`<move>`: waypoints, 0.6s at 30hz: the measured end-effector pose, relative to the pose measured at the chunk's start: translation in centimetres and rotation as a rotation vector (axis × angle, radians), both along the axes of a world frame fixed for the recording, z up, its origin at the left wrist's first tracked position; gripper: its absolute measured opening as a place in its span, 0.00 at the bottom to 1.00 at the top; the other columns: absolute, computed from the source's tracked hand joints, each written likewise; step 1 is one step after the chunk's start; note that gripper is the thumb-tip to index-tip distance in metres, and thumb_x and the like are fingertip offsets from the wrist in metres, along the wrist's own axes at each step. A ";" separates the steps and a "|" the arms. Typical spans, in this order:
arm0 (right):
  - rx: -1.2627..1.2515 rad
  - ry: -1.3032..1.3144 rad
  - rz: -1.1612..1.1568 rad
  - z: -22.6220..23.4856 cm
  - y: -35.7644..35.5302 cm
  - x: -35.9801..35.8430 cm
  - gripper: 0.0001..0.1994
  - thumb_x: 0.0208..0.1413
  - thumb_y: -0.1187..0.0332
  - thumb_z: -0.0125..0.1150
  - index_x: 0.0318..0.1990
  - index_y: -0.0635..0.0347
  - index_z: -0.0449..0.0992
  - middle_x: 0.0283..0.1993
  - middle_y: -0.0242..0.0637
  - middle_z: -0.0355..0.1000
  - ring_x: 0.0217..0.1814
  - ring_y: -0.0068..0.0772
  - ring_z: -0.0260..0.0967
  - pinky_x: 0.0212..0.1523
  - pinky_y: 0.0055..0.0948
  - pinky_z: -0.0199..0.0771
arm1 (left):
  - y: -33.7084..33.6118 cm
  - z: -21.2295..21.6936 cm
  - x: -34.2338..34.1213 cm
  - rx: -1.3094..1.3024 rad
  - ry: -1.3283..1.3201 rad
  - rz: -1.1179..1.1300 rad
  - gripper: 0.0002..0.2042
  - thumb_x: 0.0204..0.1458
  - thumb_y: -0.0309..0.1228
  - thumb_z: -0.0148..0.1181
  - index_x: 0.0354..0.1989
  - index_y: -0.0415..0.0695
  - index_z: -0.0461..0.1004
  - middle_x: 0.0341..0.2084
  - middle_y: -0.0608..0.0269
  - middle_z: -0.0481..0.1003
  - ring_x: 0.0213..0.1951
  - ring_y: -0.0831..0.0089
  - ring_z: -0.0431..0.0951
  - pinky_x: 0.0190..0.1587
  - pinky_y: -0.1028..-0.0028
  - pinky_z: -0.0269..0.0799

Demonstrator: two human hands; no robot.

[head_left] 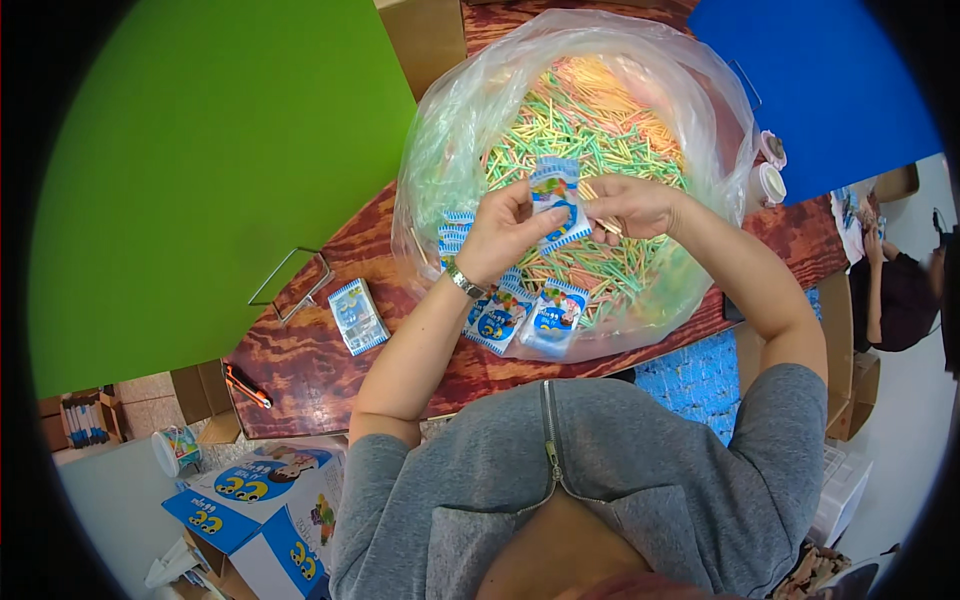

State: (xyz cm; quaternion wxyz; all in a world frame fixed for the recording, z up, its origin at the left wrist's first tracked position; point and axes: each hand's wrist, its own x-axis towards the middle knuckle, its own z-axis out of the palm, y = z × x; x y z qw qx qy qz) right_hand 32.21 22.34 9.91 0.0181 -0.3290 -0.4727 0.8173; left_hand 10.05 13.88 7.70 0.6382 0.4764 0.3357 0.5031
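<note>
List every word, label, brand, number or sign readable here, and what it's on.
Wording is not copied; only its place is given.
Blue-and-white packet in the left hand: printed lettering, mostly small.
Packets by the plastic bag: printed lettering; fine print too small.
Lone packet: fine print too small.
White-and-blue carton: larger printed lettering.
Tub: too blurred.

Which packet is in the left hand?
The packet above the sticks, pinched by the left hand, with the right hand at its other side. The other packets lie unheld at the bag's near-left edge or on the table.
</note>
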 end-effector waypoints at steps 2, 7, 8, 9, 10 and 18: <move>0.103 -0.006 0.064 0.7 -0.4 -0.2 0.14 0.65 0.57 0.53 0.46 0.58 0.70 0.31 0.26 0.70 0.32 0.19 0.70 0.30 0.20 0.73 | -0.5 -0.6 -0.5 0.033 0.083 0.126 0.08 0.54 0.29 0.65 0.38 0.39 0.75 0.30 0.69 0.77 0.31 0.87 0.73 0.32 0.80 0.70; 0.540 -0.144 0.091 7.4 -1.6 -1.3 0.13 0.67 0.59 0.49 0.50 0.59 0.67 0.32 0.30 0.71 0.30 0.21 0.71 0.27 0.22 0.72 | -2.6 -1.8 -2.1 0.155 0.565 0.342 0.12 0.50 0.32 0.68 0.26 0.41 0.71 0.19 0.67 0.74 0.22 0.84 0.70 0.22 0.76 0.64; 0.733 -0.206 0.176 8.8 -1.9 -1.8 0.14 0.67 0.59 0.48 0.52 0.58 0.66 0.32 0.31 0.70 0.30 0.21 0.71 0.28 0.23 0.72 | -3.0 -1.5 -1.9 0.214 0.630 0.402 0.12 0.50 0.31 0.69 0.26 0.41 0.70 0.16 0.70 0.70 0.20 0.85 0.65 0.21 0.77 0.61; 0.928 -0.265 0.261 9.8 -2.0 -2.3 0.15 0.68 0.59 0.47 0.54 0.58 0.64 0.32 0.31 0.70 0.29 0.21 0.71 0.28 0.24 0.73 | -3.4 -1.3 -1.6 0.273 0.695 0.461 0.12 0.49 0.30 0.69 0.25 0.41 0.69 0.14 0.74 0.65 0.19 0.86 0.61 0.21 0.78 0.58; 1.026 -0.261 0.339 10.4 -2.1 -2.7 0.17 0.67 0.62 0.48 0.58 0.57 0.63 0.29 0.39 0.71 0.26 0.30 0.72 0.28 0.31 0.72 | -3.4 -1.4 -1.4 0.369 0.710 0.507 0.11 0.48 0.30 0.70 0.27 0.40 0.71 0.12 0.68 0.67 0.17 0.83 0.63 0.20 0.77 0.60; 1.486 -0.352 0.693 11.8 -2.1 -5.8 0.25 0.61 0.69 0.54 0.65 0.58 0.58 0.26 0.54 0.71 0.28 0.55 0.70 0.31 0.50 0.67 | -4.0 -0.9 -2.0 0.462 0.825 0.530 0.12 0.46 0.32 0.71 0.30 0.40 0.73 0.17 0.57 0.75 0.18 0.63 0.76 0.21 0.69 0.68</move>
